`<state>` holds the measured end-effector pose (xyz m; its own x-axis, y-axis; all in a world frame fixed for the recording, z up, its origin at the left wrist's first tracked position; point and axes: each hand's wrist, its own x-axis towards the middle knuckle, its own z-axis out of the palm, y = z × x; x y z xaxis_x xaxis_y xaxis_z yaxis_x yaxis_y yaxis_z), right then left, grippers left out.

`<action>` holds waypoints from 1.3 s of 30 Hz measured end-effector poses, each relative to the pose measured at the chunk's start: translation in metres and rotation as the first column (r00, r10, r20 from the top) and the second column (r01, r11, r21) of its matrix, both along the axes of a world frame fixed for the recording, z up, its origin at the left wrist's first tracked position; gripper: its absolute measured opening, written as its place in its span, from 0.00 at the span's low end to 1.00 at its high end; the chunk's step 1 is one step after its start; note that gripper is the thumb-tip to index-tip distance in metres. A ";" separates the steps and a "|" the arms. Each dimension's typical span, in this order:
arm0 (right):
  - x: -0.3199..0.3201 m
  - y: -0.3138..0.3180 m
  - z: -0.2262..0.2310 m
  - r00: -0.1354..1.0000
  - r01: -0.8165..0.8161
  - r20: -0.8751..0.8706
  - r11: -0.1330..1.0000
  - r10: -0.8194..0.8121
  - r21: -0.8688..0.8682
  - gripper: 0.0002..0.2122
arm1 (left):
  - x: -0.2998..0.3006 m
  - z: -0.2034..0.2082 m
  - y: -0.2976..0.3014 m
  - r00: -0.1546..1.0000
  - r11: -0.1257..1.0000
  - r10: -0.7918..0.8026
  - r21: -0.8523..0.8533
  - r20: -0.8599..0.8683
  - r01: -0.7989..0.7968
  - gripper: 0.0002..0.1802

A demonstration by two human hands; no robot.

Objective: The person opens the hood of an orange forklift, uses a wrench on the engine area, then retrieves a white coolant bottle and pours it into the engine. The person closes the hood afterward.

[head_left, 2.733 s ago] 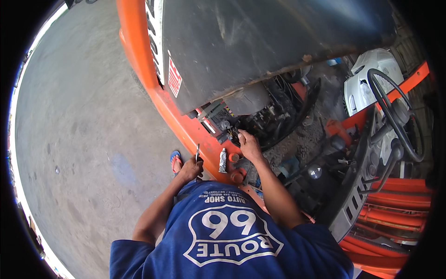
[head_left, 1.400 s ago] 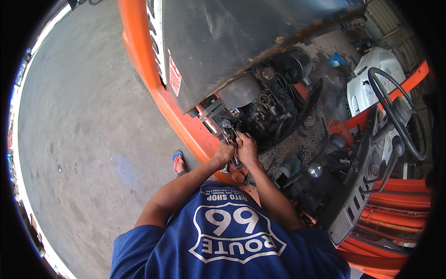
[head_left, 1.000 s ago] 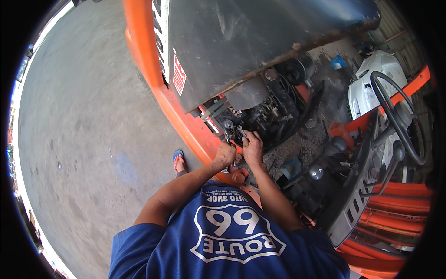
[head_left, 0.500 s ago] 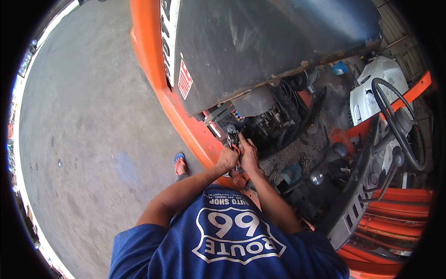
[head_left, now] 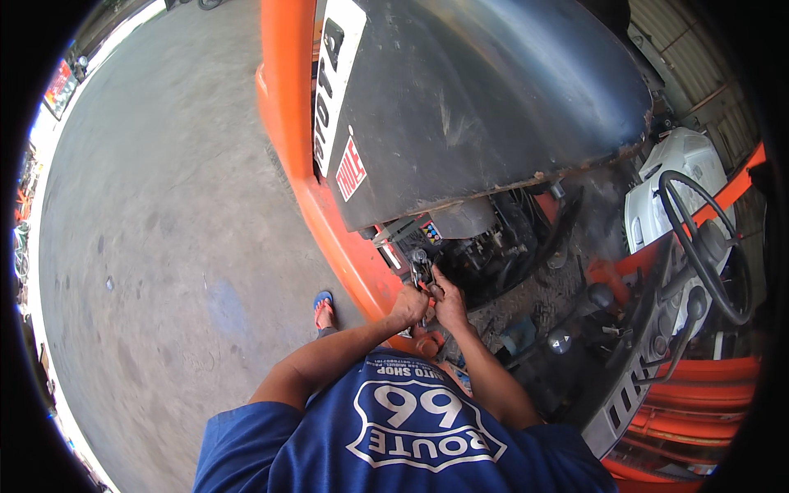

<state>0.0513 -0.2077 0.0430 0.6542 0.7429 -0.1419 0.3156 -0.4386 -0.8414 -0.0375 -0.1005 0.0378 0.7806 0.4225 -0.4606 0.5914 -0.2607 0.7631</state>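
Both my hands meet at the edge of an open engine bay point(head_left: 493, 246) on an orange machine. My left hand point(head_left: 408, 306) is curled in a fist around a small dark metal tool point(head_left: 422, 271) that points up toward the engine. My right hand point(head_left: 450, 302) is right beside it, its fingers closed on the same tool near its tip. The tool's tip sits against a metal fitting next to a small box with coloured parts point(head_left: 429, 233). My blue printed shirt point(head_left: 411, 427) fills the lower middle of the view.
A raised dark grey hood point(head_left: 493, 107) hangs over the engine. The orange frame rail point(head_left: 345, 246) runs along the left. A steering wheel point(head_left: 707, 246), black levers point(head_left: 600, 296) and a white seat point(head_left: 674, 164) lie to the right. My sandalled foot point(head_left: 324, 306) stands on grey concrete point(head_left: 164, 246).
My left hand left the orange rail and came up to join my right hand at the engine's edge. Both now stay close together on the tool, and the view has tilted slightly.
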 end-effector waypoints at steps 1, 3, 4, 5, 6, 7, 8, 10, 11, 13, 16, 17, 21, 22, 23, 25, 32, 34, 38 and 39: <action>0.000 0.000 0.002 1.000 0.000 -0.003 1.000 0.000 -0.019 0.23 | 0.001 0.000 -0.002 1.000 1.000 0.012 0.004 -0.020 -0.012 0.17; 0.001 0.003 0.007 0.998 -0.019 0.053 0.999 0.020 -0.035 0.24 | 0.001 -0.003 -0.003 0.999 0.999 0.040 -0.024 -0.021 -0.041 0.19; 0.001 0.003 0.011 0.993 -0.035 0.112 0.999 0.038 -0.033 0.23 | 0.001 -0.005 -0.003 0.997 0.995 0.080 -0.060 -0.024 -0.081 0.20; 0.002 0.005 0.014 0.984 -0.041 0.172 0.997 0.051 -0.061 0.23 | 0.003 -0.007 -0.004 0.985 0.975 0.168 -0.144 -0.037 -0.171 0.21; 0.002 0.008 0.018 0.982 -0.056 0.175 0.996 0.067 -0.065 0.23 | 0.004 -0.008 -0.003 0.966 0.937 0.250 -0.234 -0.064 -0.258 0.23; 0.003 0.009 0.022 0.982 -0.058 0.175 0.993 0.075 -0.102 0.23 | 0.002 -0.009 -0.004 0.976 0.959 0.219 -0.181 -0.005 -0.216 0.26; 0.003 0.010 0.026 0.977 -0.064 0.196 0.990 0.088 -0.123 0.23 | 0.002 -0.009 -0.003 0.974 0.955 0.225 -0.195 -0.020 -0.225 0.27; 0.001 0.012 0.033 0.983 -0.058 0.161 0.980 0.089 -0.189 0.23 | 0.002 -0.008 -0.002 0.971 0.945 0.236 -0.222 -0.047 -0.240 0.27; 0.002 0.013 0.036 0.981 -0.057 0.168 0.975 0.094 -0.214 0.23 | 0.002 -0.007 -0.002 0.969 0.946 0.245 -0.212 -0.022 -0.244 0.27; 0.004 0.016 0.041 0.975 -0.082 0.189 0.979 0.117 -0.187 0.23 | 0.001 -0.005 -0.003 0.959 0.940 0.283 -0.200 0.008 -0.276 0.27; 0.008 0.018 0.047 0.973 -0.102 0.175 0.958 0.153 -0.268 0.23 | 0.000 -0.004 -0.004 0.956 0.941 0.294 -0.180 0.007 -0.288 0.27; 0.008 0.019 0.048 0.969 -0.107 0.181 0.949 0.166 -0.298 0.22 | 0.000 -0.004 -0.004 0.958 0.945 0.284 -0.177 0.019 -0.277 0.27; 0.005 0.023 0.051 0.971 -0.086 0.187 0.952 0.146 -0.293 0.23 | 0.001 -0.008 -0.005 0.952 0.940 0.303 -0.175 0.029 -0.294 0.26; 0.003 0.023 0.052 0.976 -0.077 0.175 0.956 0.130 -0.284 0.22 | 0.002 -0.008 -0.006 0.952 0.939 0.304 -0.178 0.025 -0.295 0.26; 0.001 0.023 0.053 0.980 -0.067 0.158 0.951 0.119 -0.303 0.22 | 0.002 -0.008 -0.006 0.953 0.939 0.302 -0.178 0.023 -0.294 0.26; -0.001 0.024 0.054 0.980 -0.069 0.151 0.940 0.125 -0.334 0.22 | 0.002 -0.007 -0.006 0.958 0.941 0.287 -0.189 0.000 -0.282 0.26; 0.002 0.026 0.047 0.961 -0.069 0.218 0.915 0.168 -0.398 0.24 | -0.001 0.005 -0.006 0.934 0.908 0.356 -0.247 0.034 -0.338 0.28; 0.003 0.025 0.044 0.962 -0.070 0.215 0.912 0.169 -0.405 0.24 | 0.000 0.003 -0.007 0.934 0.918 0.354 -0.207 0.045 -0.338 0.28; 0.004 0.026 0.042 0.973 -0.049 0.187 0.907 0.138 -0.418 0.24 | 0.004 -0.011 -0.008 0.936 0.912 0.351 -0.234 0.021 -0.337 0.28; 0.004 0.027 0.043 0.969 -0.050 0.198 0.906 0.145 -0.419 0.23 | 0.004 -0.014 -0.009 0.940 0.918 0.342 -0.221 0.023 -0.329 0.28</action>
<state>0.0549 -0.1803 0.0859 0.6310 0.7122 -0.3075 0.5304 -0.6853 -0.4990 -0.0332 -0.1098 0.0240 0.6390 0.5623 -0.5248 0.5678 0.1155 0.8150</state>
